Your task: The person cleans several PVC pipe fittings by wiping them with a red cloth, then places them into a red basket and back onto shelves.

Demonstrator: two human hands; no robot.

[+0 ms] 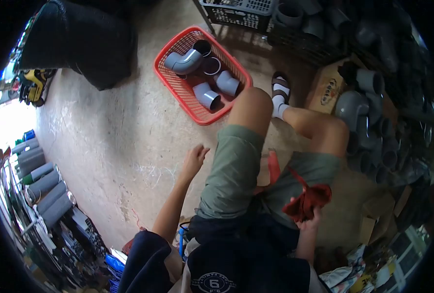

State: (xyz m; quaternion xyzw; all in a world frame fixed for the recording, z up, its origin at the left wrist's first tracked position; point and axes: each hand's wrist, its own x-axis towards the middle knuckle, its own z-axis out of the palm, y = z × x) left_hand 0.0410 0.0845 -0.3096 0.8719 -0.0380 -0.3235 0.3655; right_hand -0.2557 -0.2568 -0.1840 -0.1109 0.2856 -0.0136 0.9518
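Note:
My right hand (pixel 309 220) is closed around a crumpled red cloth (pixel 313 201) above my right thigh. A narrow strip of the cloth sticks up toward my knee. My left hand (pixel 195 158) hangs over the floor beside my left knee, its fingers curled in, with nothing visible in them. Between my thighs shows a flat red strip (pixel 274 166); what it belongs to is hidden. In front of my left knee stands a red plastic basket (pixel 177 99) holding several grey pipe fittings (pixel 185 62), some of them elbows.
On the right, many grey pipe fittings (pixel 352 108) are heaped by a cardboard box (pixel 326 88). A black crate (pixel 236 18) stands at the back. A dark cover (pixel 87 46) drapes something at upper left. Grey rolls or pipes (pixel 48 188) are stacked along the left.

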